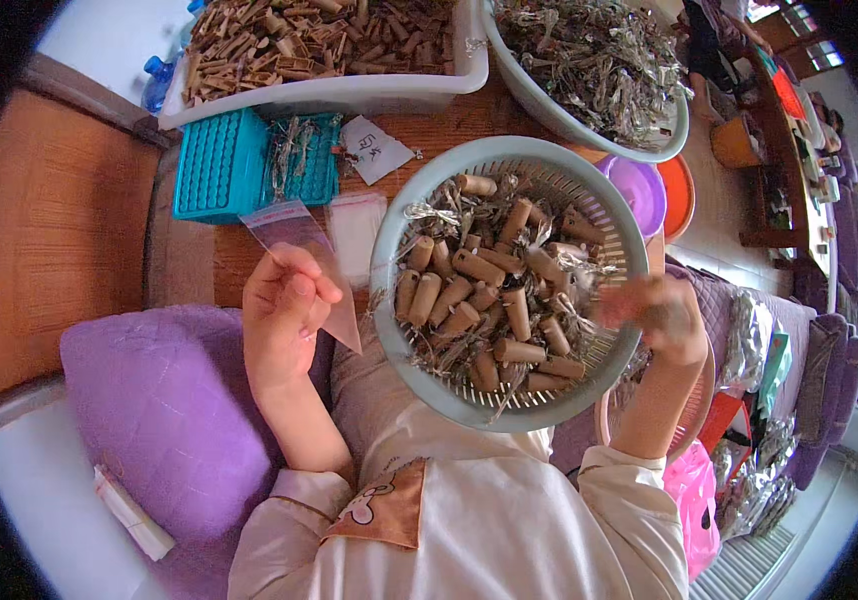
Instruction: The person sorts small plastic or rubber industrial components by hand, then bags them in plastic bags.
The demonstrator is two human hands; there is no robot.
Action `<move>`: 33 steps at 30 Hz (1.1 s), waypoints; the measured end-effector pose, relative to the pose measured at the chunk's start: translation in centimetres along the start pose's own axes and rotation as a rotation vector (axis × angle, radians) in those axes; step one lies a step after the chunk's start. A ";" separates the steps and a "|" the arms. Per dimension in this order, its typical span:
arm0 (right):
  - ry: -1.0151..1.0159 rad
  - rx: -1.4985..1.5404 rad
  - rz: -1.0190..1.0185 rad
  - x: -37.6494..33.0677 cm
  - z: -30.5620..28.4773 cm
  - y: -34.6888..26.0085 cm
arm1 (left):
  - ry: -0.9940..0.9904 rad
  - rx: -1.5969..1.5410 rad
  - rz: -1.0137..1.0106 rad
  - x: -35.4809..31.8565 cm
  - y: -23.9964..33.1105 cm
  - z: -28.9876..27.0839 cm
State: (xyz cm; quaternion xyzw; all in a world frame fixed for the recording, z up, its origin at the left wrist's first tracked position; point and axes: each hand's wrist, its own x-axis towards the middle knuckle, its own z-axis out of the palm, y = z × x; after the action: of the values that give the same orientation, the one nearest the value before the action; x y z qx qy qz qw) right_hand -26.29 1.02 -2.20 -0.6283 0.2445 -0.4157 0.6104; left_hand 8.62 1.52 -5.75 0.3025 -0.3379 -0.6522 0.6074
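My left hand (277, 322) pinches a small clear plastic bag (295, 224) between thumb and fingers, left of a grey-green strainer basket (397, 385). The basket holds many brown cardboard tubes (518, 314) mixed with silvery, stringy bundles (433, 213). At the basket's right rim, my right hand (667, 318) is smeared by motion, so its fingers and anything in them cannot be made out. A stack of clear bags (357, 228) lies on the table just beyond my left hand.
Behind stand a white bin (471, 62) of brown pieces and a tub (589, 138) of silvery bundles. A teal basket (219, 165) and a paper note (377, 150) are at far left. Purple (639, 192) and orange (681, 190) basins sit right of the basket. A purple cushion (174, 420) lies left.
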 end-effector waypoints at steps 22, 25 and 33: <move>0.455 -1.147 0.386 -1.4 1.9 -4.0 | -0.039 0.013 -0.028 0.3 -0.9 0.9; 0.680 -1.081 0.812 -5.1 2.3 -5.1 | -0.033 0.012 -0.031 0.4 -0.8 1.0; 0.583 -0.807 0.889 -10.2 6.5 -2.4 | -0.160 -0.037 -0.158 -0.6 -1.3 4.1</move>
State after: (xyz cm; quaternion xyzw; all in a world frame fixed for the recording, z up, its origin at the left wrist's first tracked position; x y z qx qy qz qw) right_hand -26.88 13.28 -1.57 -0.5087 0.7718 -0.1533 0.3494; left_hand 4.64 2.46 -4.42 0.2641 -0.3483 -0.7263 0.5306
